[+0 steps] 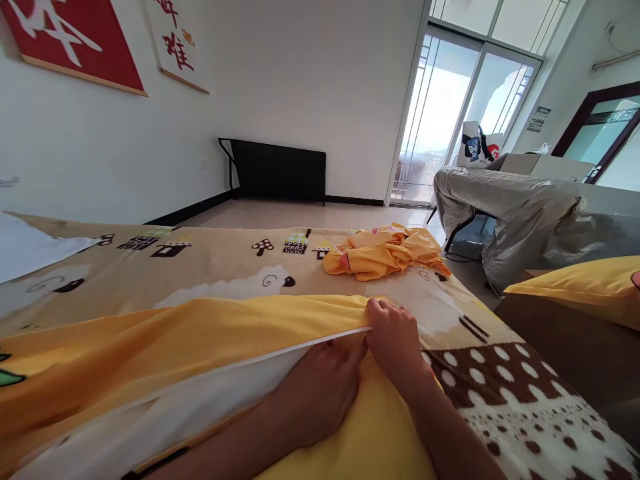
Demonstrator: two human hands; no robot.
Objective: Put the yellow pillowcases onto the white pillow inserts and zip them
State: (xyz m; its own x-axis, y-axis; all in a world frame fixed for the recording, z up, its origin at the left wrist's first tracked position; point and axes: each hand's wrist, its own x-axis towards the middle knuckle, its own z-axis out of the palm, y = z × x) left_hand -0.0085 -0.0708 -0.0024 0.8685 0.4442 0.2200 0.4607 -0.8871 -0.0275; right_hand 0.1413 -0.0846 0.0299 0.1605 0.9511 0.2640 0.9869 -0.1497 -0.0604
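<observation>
A yellow pillowcase stretches across the front of my view, with a white-edged opening along its side. Inside that opening shows a white pillow. My right hand is closed round the pillowcase's edge at the right end of the opening. Just left of it and lower, my left hand has its fingers curled in against the fabric at the same corner, its fingertips partly hidden. The two hands nearly touch. A crumpled orange-yellow cloth lies beyond them.
A sheep-patterned blanket covers the surface under the pillowcase. At the right lies a yellow pillow on something brown. Farther back stand a plastic-draped table and a folded black panel against the wall.
</observation>
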